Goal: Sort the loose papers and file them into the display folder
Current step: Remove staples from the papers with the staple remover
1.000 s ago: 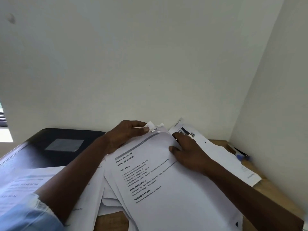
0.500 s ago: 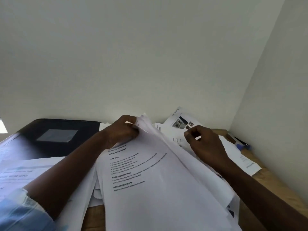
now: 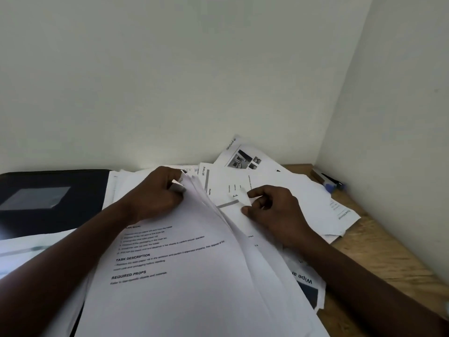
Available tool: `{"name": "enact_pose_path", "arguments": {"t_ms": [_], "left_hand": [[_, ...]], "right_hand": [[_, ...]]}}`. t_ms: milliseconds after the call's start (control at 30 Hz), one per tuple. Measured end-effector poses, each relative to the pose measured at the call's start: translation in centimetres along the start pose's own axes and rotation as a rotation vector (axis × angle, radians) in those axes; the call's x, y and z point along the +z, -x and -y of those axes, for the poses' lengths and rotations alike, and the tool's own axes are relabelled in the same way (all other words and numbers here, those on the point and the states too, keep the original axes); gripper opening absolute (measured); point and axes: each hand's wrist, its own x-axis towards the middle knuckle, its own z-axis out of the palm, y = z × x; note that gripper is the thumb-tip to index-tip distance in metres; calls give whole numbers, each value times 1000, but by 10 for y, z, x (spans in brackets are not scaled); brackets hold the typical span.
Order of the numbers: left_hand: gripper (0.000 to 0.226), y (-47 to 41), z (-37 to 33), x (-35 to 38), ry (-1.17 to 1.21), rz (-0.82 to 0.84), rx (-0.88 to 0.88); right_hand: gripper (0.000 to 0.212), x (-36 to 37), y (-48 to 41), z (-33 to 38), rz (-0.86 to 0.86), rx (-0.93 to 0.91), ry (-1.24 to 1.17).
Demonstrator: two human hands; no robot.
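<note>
A thick sheaf of white printed sheets [image 3: 184, 276] is lifted and tilted toward me; its top page reads "TASK DESCRIPTION". My left hand [image 3: 158, 193] grips the sheaf at its far top corner. To its right, my right hand [image 3: 272, 210] pinches the corner of a single sheet [image 3: 230, 190] with a grey bar, lying just under the raised stack. More loose papers [image 3: 303, 195] spread flat toward the right. The black display folder [image 3: 36, 198] lies shut at the far left, a grey label on its cover.
The wooden desk [image 3: 379, 251] fits into a corner between white walls. A blue and black pen [image 3: 332, 184] lies against the right wall. A sheet with a dark printed block [image 3: 307, 285] pokes out under my right forearm.
My left hand has raised the sheaf higher and tipped it left. My right hand came off the top page and now pinches the corner of a sheet underneath. The view dropped closer to the desk.
</note>
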Motion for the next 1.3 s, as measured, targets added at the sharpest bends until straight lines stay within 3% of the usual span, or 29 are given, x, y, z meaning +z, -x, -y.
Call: {"name": "enact_pose_path", "arguments": {"t_ms": [67, 200, 300, 400, 467, 633, 733, 800, 933, 1033, 1167, 1233, 1300], "left_hand": [[75, 1, 0, 2, 12, 31, 56], [56, 1, 3, 1, -29, 44, 158], [28, 3, 5, -2, -78, 54, 231], [18, 2, 7, -5, -51, 99, 240], [15, -1, 10, -5, 4, 103, 275], [45, -9, 25, -5, 51, 176, 253], [36, -7, 26, -3, -5, 157, 222], [23, -6, 23, -5, 11, 167, 246], [14, -6, 20, -8, 45, 226, 225], [17, -5, 21, -9, 52, 244, 226], [24, -6, 25, -12, 14, 258, 220], [24, -3, 21, -11, 39, 254, 216], [42, -1, 17, -7, 81, 231, 215]], "right_hand": [[21, 1, 0, 0, -9, -8, -57], [12, 0, 4, 1, -54, -33, -81], [10, 0, 11, 4, -161, -188, 52], [19, 0, 15, 9, -260, -392, 137], [20, -1, 17, 12, -233, -477, 82], [21, 0, 29, 29, 103, -361, -216], [45, -4, 41, 38, 368, -282, -377], [53, -3, 41, 38, 324, -233, -389], [19, -7, 18, 19, -85, -211, 74], [30, -15, 12, 10, -48, -108, 280], [37, -8, 18, 13, 35, -91, 168], [31, -3, 23, 14, 42, -130, 96], [24, -1, 27, 16, 41, -222, 62]]}}
